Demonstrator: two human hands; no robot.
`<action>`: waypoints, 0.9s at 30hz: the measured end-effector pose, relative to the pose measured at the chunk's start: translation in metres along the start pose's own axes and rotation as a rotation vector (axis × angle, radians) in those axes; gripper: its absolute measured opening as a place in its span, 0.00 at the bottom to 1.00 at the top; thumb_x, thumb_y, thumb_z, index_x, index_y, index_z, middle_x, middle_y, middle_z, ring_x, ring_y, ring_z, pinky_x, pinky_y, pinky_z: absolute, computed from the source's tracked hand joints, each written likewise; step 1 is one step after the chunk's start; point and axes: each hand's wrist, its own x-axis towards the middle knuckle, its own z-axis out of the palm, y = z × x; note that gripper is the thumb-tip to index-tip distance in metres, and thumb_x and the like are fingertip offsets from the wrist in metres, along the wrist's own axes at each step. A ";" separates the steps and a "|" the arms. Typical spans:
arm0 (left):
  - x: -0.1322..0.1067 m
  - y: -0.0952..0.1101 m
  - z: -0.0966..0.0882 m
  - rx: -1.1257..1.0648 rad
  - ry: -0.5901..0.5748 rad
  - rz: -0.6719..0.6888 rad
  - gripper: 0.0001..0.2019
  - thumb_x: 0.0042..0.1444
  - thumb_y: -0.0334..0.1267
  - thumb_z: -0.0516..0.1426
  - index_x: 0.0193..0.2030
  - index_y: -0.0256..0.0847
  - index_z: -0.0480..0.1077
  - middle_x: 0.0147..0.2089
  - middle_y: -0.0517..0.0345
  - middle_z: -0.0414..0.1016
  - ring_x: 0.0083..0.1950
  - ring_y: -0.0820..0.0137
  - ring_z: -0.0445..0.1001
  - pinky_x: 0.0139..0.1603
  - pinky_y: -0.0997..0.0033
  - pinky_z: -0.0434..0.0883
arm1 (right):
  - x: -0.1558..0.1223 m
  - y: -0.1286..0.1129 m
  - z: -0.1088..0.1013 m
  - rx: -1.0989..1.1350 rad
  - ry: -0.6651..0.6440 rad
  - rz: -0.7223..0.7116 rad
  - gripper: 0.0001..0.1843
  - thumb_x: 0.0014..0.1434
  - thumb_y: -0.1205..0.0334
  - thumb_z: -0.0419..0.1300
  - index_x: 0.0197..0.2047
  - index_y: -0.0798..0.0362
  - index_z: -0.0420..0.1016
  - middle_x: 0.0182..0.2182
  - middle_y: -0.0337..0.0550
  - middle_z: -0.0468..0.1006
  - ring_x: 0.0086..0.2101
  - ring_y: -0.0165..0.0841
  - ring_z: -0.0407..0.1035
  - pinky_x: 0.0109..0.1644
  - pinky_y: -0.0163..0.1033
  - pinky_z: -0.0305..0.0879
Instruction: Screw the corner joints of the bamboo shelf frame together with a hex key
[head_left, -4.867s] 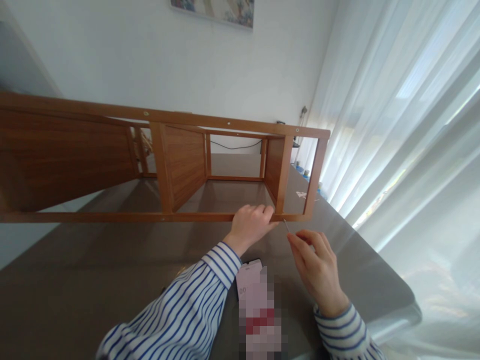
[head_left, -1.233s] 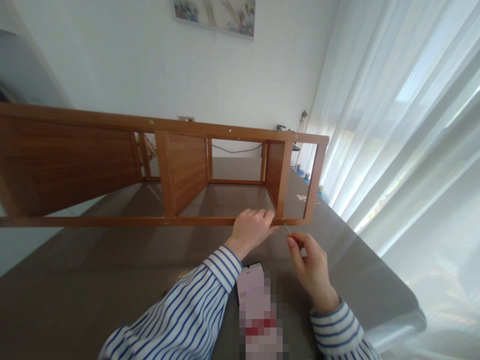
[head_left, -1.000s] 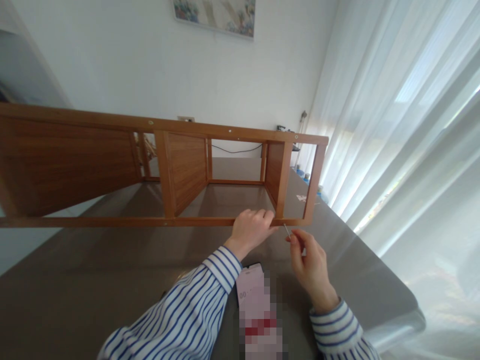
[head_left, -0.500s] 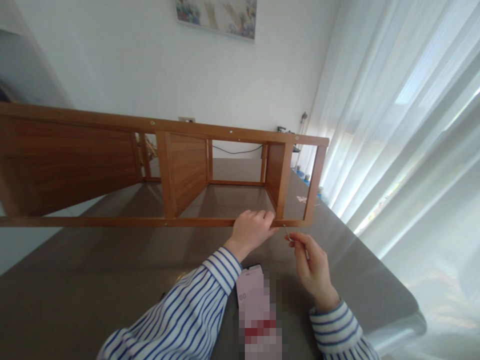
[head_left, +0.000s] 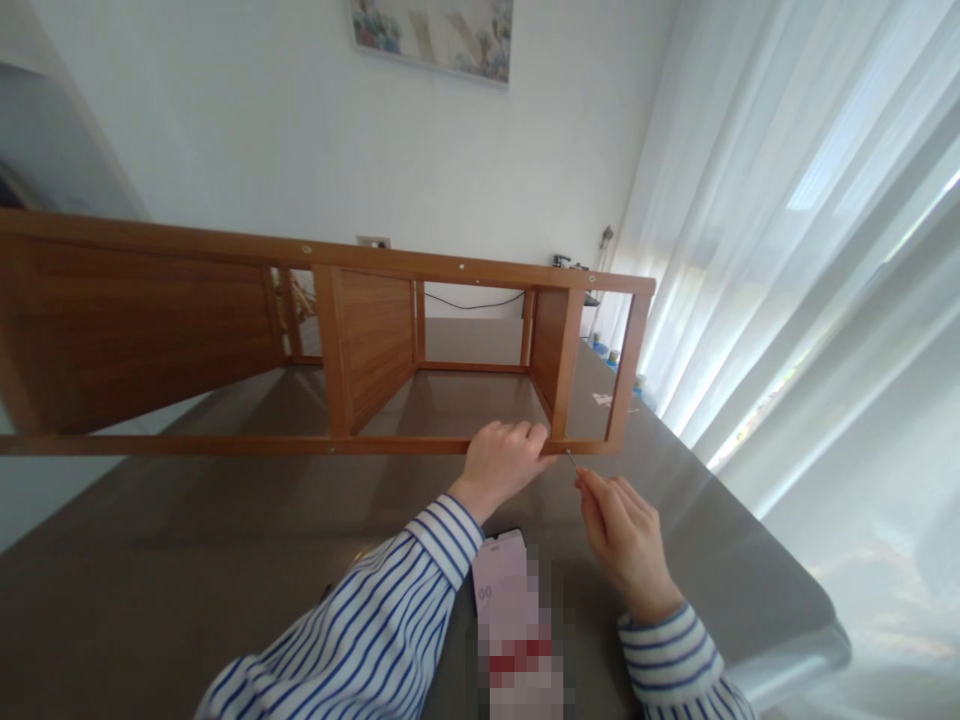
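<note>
A long brown wooden shelf frame (head_left: pixel 330 340) lies on its side on the grey table (head_left: pixel 225 560). My left hand (head_left: pixel 501 462) is closed over its near bottom rail, close to the right end. My right hand (head_left: pixel 624 535) pinches a thin metal key (head_left: pixel 571 461) between thumb and fingers. The key's tip meets the rail just right of my left hand.
A phone (head_left: pixel 504 585) lies on the table between my striped sleeves. White curtains (head_left: pixel 810 250) hang along the right side. A white wall with a picture (head_left: pixel 435 30) stands behind. Small items (head_left: pixel 611 355) sit at the table's far right edge.
My right hand has been turning the thin key at the rail, its fingers shifting between frames. My left hand has stayed on the rail. The frame has not moved.
</note>
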 end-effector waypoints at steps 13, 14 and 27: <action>0.000 0.000 0.000 -0.010 -0.016 0.006 0.16 0.54 0.51 0.56 0.34 0.38 0.69 0.28 0.54 0.73 0.32 0.64 0.73 0.31 0.69 0.61 | 0.003 -0.013 0.002 0.427 -0.047 0.356 0.11 0.63 0.63 0.49 0.48 0.51 0.66 0.40 0.46 0.78 0.37 0.32 0.73 0.41 0.40 0.72; 0.000 0.000 0.000 -0.012 -0.014 0.005 0.16 0.55 0.51 0.56 0.34 0.38 0.69 0.28 0.53 0.73 0.32 0.64 0.73 0.31 0.69 0.61 | 0.004 -0.014 0.001 0.456 -0.063 0.354 0.12 0.63 0.63 0.49 0.49 0.51 0.65 0.42 0.47 0.77 0.39 0.33 0.73 0.43 0.40 0.71; -0.001 0.000 -0.001 -0.019 -0.019 0.004 0.15 0.54 0.50 0.57 0.34 0.38 0.68 0.29 0.54 0.73 0.33 0.64 0.73 0.32 0.68 0.61 | 0.001 -0.002 0.005 0.312 -0.040 0.371 0.10 0.59 0.56 0.56 0.42 0.50 0.71 0.34 0.42 0.77 0.27 0.29 0.69 0.28 0.33 0.67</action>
